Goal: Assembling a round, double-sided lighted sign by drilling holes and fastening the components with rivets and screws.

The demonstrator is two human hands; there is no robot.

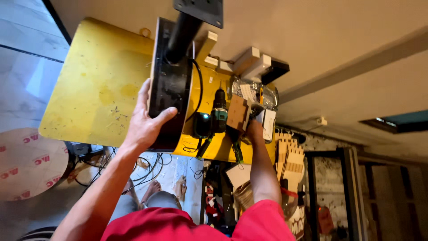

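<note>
Yellow worktable (93,85), scuffed. Tiled floor (24,53) left, beige wall (339,40), dark-framed window (401,121) at right.

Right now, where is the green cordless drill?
In the head view, the green cordless drill lies on the yellow table, between the black panel gripped by the left hand and the wooden block.
</note>
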